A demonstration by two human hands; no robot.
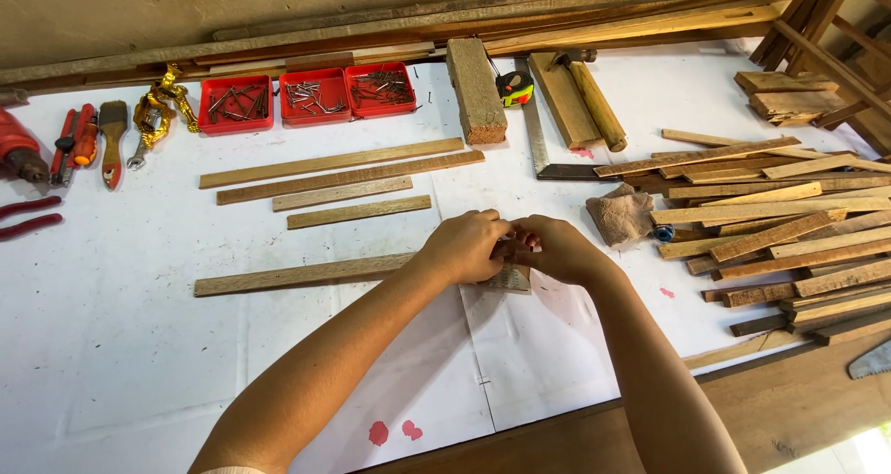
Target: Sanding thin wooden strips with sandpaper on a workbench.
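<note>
Both hands meet over the middle of the white-covered table (139, 344). My left hand (464, 245) and my right hand (557, 249) together pinch a small piece of sandpaper (512, 276) folded over the right end of a long wooden strip (297, 274). The strip lies flat and runs leftward from under my left hand. The fingers hide most of the sandpaper and the strip's end.
Several more strips (334, 172) lie beyond. Three red trays of nails (306, 95) stand at the back, a tape measure (515, 88), a steel square (538, 144) and wood blocks (475, 89) beside them. A slat pile (780, 233) and rag (620, 216) lie right; drill, pliers, brush left.
</note>
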